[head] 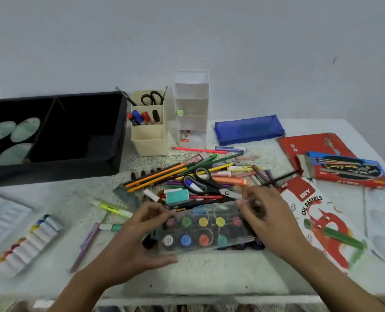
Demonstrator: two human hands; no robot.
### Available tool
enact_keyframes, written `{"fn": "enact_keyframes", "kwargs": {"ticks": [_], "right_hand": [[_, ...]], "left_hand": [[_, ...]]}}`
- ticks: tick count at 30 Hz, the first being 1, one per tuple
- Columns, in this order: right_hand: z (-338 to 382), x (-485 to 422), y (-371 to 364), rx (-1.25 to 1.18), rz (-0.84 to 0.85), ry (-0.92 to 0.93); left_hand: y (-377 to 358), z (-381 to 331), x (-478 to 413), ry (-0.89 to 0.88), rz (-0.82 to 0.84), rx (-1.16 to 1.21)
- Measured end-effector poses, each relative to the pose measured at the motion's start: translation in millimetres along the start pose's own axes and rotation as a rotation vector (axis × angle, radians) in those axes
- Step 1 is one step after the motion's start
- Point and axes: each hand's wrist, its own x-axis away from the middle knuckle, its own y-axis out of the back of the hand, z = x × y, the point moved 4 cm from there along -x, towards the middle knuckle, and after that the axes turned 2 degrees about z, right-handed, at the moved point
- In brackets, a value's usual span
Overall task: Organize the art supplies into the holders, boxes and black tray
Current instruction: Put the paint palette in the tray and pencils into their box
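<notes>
Plain grey wall [187,30], speckled white table [209,273], left hand [137,235] and right hand [272,212], fingers [162,212] clamped on paint set [200,230]

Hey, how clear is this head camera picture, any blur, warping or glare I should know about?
Head view: soft, even light, no hard shadows or strong glare. Head view: the right hand is motion-blurred at the far edge of the paint set, which the left hand grips. Head view: wide-angle bending bows the black tray; the pastel box smears at its near end.
</notes>
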Motion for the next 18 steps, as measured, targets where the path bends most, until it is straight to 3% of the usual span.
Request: {"fn": "enact_keyframes", "kwargs": {"ticks": [6, 12, 15, 18], "right_hand": [[-8, 18, -15, 0.228, -0.045, 0.069], [-6, 34, -26, 0.140, -0.078, 0.114], [-8, 35, -30, 0.099, -0.116, 0.097], [-6, 33, -36, 0.104, -0.136, 0.110]], "left_hand": [[-14, 7, 5, 0.009, 0.067, -0.159], [-13, 6, 12, 0.053, 0.030, -0.159], [-12, 4, 18, 0.118, -0.060, -0.097], [-8, 8, 24, 0.234, -0.281, -0.050]]}}
